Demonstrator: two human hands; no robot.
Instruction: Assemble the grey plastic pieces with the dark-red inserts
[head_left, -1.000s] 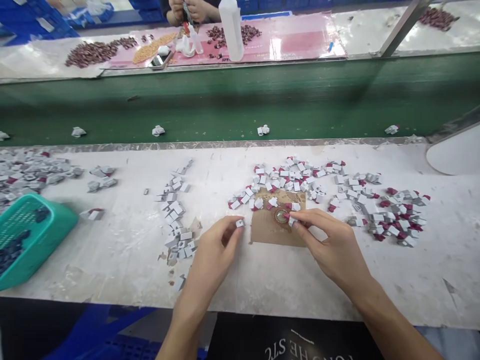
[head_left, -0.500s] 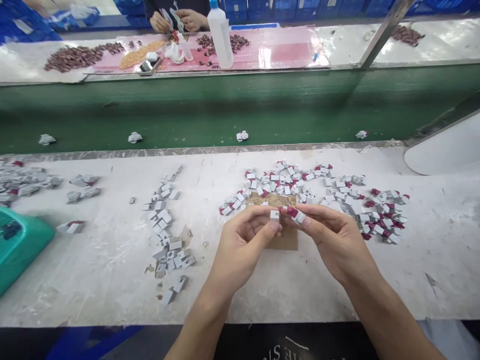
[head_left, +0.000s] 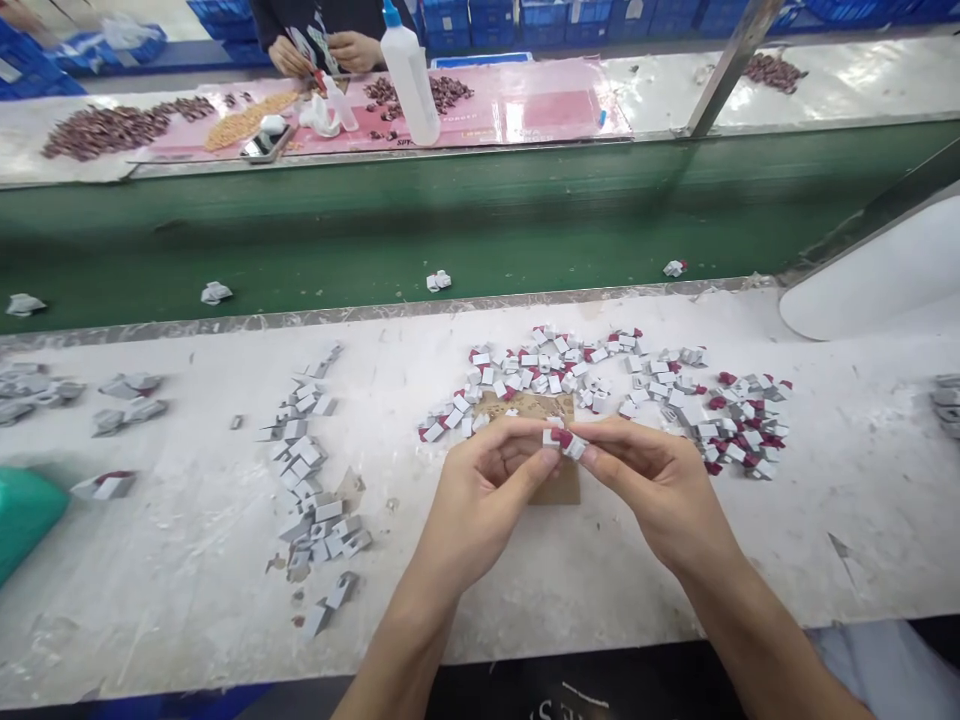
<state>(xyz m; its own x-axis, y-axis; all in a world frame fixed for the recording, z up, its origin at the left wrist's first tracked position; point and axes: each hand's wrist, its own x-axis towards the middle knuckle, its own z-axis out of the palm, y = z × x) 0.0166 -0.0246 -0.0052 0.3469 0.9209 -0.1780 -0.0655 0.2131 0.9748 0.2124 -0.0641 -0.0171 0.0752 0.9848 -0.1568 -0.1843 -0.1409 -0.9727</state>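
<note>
Above a brown cardboard piece (head_left: 559, 488), my left hand (head_left: 487, 490) pinches a small white block (head_left: 550, 438) between thumb and forefinger. My right hand (head_left: 652, 480) grips a white and dark red piece (head_left: 570, 443) the same way. The two parts touch or nearly touch; the fingers hide their edges. Behind the hands lies a loose pile of white and dark red pieces (head_left: 555, 360), with another pile (head_left: 750, 425) to the right. A column of grey-white blocks (head_left: 307, 460) lies to the left.
A green belt (head_left: 330, 220) carries small white clusters (head_left: 439, 281). Beyond it, a person's hands (head_left: 352, 50) work near a white bottle (head_left: 411, 85). A teal container (head_left: 26, 515) stands at the left edge, a white curved object (head_left: 870, 270) at the right.
My hands have brought the two parts together, closing the gap between them. The camera view has shifted, moving the table and belt items leftward in the picture.
</note>
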